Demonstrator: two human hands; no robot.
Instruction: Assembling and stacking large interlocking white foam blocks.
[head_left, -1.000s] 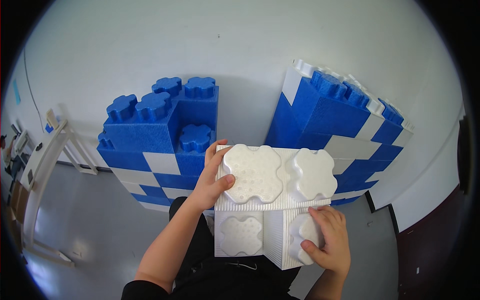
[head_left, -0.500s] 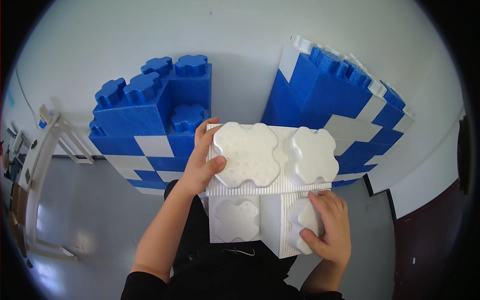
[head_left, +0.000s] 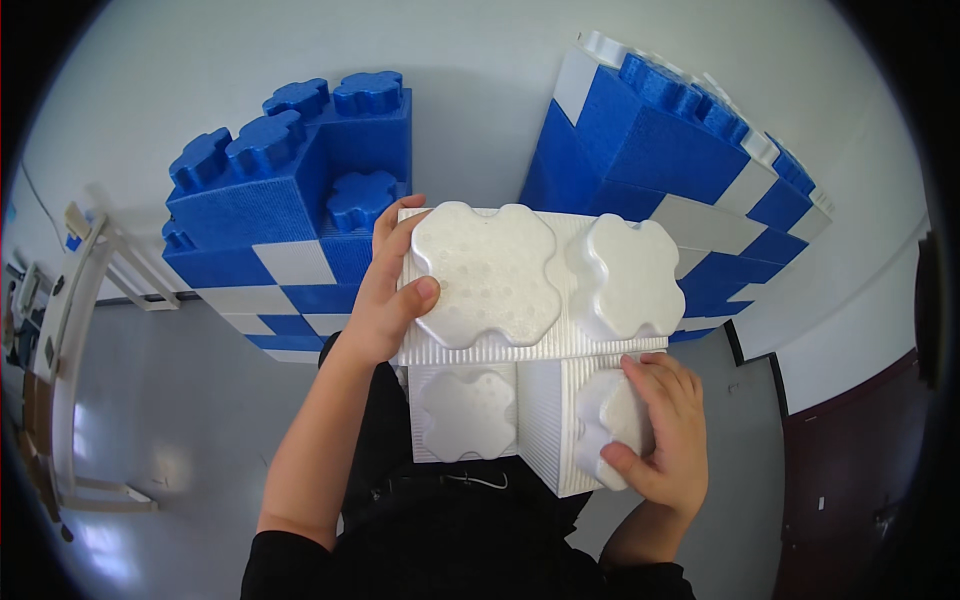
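Note:
Before my body I hold up white foam building blocks [head_left: 540,349] with ribbed faces and big clover-shaped studs. Two studs show on the upper part; two more sit on the stepped lower part. I cannot tell whether it is one piece or joined blocks. At the upper left edge, my left hand [head_left: 385,300] grips with its thumb beside the large stud [head_left: 485,275] and fingers around the edge. Lower right, my right hand [head_left: 672,440] wraps round the side by the lower stud [head_left: 605,425], thumb pressed against it.
A stepped stack of blue and white blocks [head_left: 235,220] with blue studs stands ahead on the left. A taller stack [head_left: 660,150] stands ahead on the right, with a gap between. A white table frame [head_left: 75,300] is at far left, a dark red door [head_left: 850,460] at right.
The view has shifted, so both stacks and the white blocks sit higher in the picture. The white blocks look slightly larger. Both hands keep the same hold.

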